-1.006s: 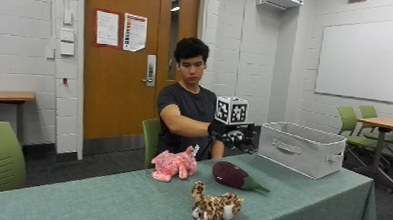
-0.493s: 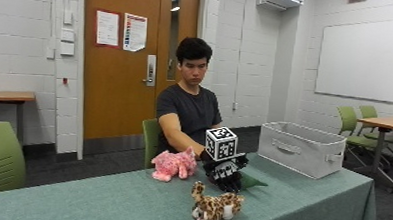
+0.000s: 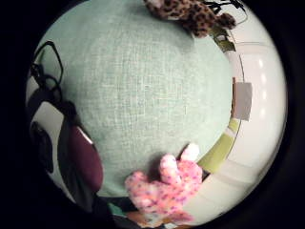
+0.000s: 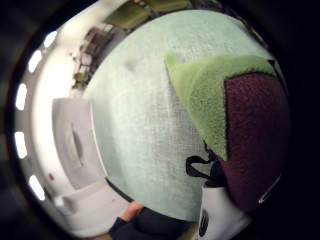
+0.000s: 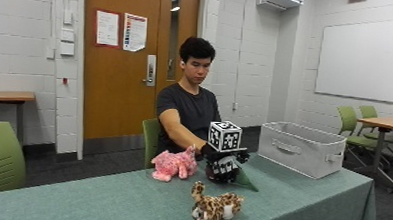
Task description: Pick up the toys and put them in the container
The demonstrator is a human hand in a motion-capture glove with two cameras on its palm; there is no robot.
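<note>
gloved right hand (image 5: pixel 222 167) is covering the maroon-and-green toy (image 4: pixel 235 130) | grip state cannot be told | risk: toy slipping while travelling toward container (image 5: pixel 303 148) at 3 o'clock

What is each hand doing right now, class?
Right gloved hand: down on the purple and green toy; whether its fingers have closed cannot be told.
Bare hand: not visible.

Open green tablecloth (image 5: pixel 112 201) between the pink plush toy (image 5: pixel 174 164) and the leopard plush toy (image 5: pixel 215 208). Bare cloth also between the maroon-and-green plush toy (image 5: pixel 237 178) and the grey fabric container (image 5: pixel 305 147), standing well apart with open top unobstructed.
</note>
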